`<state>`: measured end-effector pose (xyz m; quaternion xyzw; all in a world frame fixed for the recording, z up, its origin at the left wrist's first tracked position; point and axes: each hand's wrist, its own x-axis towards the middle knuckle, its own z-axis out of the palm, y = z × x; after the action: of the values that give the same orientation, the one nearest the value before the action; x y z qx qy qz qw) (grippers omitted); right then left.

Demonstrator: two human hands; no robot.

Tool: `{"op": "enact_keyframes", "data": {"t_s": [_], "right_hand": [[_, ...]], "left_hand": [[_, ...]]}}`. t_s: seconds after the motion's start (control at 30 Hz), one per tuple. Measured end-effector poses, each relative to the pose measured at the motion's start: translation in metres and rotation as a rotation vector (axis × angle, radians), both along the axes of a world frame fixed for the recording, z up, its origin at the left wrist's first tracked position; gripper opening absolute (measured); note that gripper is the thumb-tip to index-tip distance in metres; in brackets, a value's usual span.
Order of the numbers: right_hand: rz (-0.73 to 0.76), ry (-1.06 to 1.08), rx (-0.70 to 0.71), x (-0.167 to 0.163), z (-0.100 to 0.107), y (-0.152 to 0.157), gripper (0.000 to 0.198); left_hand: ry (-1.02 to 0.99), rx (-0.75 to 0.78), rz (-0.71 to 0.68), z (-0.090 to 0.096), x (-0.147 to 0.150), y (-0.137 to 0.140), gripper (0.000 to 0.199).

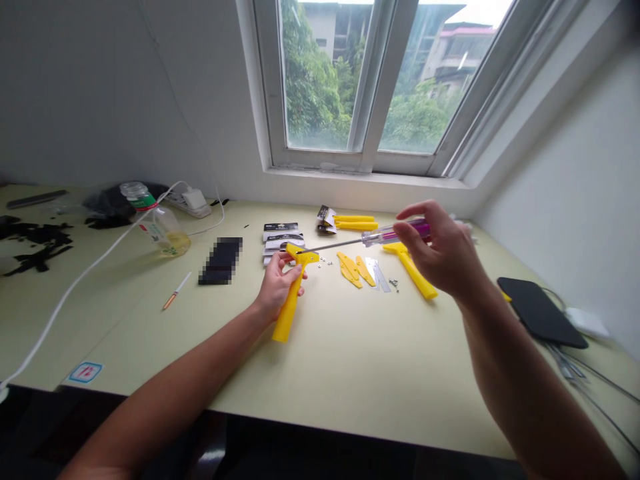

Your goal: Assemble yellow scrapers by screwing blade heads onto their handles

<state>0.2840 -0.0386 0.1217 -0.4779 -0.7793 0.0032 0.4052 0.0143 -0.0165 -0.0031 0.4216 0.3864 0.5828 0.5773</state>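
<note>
My left hand (280,283) is closed around a yellow scraper (289,310), just under its wide head, with the handle slanting down toward me. In my right hand (435,250) is a screwdriver (385,235) with a clear and purple handle. Its long shaft points left, and the tip meets the scraper's head near a screw hole. Between my hands lie flat yellow plates (353,269), thin metal blades (379,275), small screws (394,284) and several tiny nuts (325,262). Below my right hand rests another yellow scraper (417,273).
Black-and-white packages (280,230) and more yellow handles (356,222) sit near the window wall. Leftward are a pixelated dark object (221,261), a cigarette-like stick (176,291), a tilted bottle (163,230) and a white cable (95,263). A black tablet-like slab (543,313) lies at right.
</note>
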Motion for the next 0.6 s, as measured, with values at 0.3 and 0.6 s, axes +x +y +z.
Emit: {"op": "enact_keyframes", "data": {"t_s": [0.3,0.6], "right_hand": [[-0.020,-0.014,0.114,-0.004,-0.002,-0.001,0.031],[0.050,-0.067,-0.005,-0.007,0.004,-0.012,0.043]], "left_hand": [[0.010,-0.009,-0.024,-0.002,0.003,-0.002,0.042],[0.017,-0.019,-0.004,-0.003,0.002,-0.002,0.040]]}}
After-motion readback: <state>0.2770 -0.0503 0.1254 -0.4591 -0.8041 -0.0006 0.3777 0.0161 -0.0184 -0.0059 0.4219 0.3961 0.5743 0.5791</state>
